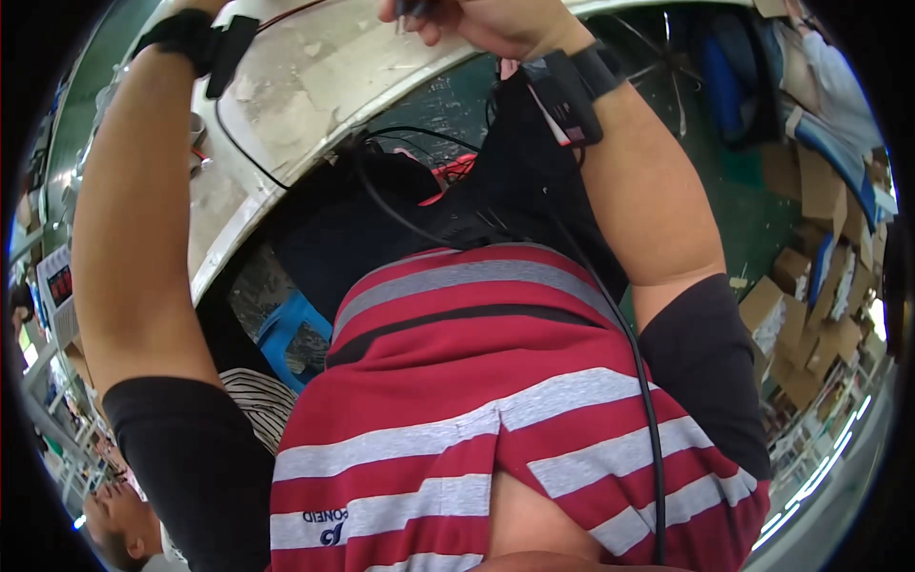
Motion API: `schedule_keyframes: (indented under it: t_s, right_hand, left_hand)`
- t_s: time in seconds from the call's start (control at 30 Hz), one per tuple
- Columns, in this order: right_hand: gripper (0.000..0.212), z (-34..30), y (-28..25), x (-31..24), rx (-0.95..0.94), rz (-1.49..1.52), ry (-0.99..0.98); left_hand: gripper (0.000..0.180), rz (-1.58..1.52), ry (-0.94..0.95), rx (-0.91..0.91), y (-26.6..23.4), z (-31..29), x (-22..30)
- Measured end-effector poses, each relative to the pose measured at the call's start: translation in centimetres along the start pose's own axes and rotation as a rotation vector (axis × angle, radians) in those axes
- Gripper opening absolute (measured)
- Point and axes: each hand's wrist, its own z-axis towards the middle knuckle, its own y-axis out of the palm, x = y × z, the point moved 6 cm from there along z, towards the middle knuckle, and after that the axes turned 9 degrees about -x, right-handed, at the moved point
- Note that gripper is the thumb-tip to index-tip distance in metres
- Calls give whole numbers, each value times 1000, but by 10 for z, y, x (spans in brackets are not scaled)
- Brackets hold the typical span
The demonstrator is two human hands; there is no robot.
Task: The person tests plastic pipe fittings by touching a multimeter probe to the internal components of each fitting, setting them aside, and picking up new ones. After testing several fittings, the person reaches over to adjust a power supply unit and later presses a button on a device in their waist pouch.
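My right hand (500,24) is at the top edge, over the rim of a worn, pale worktable (315,110). Its fingers are closed on a small dark piece with a short metal tip (412,10), partly cut off by the picture's edge. Only a sliver of my left hand (198,4) shows at the upper left, above the table; its fingers are out of view. A thin dark red wire (291,13) runs along the table between the two hands.
Black cables (381,195) hang from my wrist devices across my lap. A blue stool (276,348) stands below the table. Cardboard boxes (810,315) are piled at the right, near a person's arm (829,71). Another person (124,524) is at the lower left.
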Motion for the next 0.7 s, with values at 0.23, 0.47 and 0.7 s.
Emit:
schedule_keyframes:
  t_s: [0.23, 0.47, 0.7]
  right_hand:
    - [14, -5, -1, 0, 22, -100, -48]
    - [22, -22, -3, 4, 6, -394, -98]
    - [18, -1, 17, 9, 145, -379, -9]
  left_hand:
    - [56, -908, -191, 139, -81, -101, 12]
    - [37, -2287, 90, 6, 11, -225, 5]
    - [24, -2047, -261, 187, 22, -261, 2]
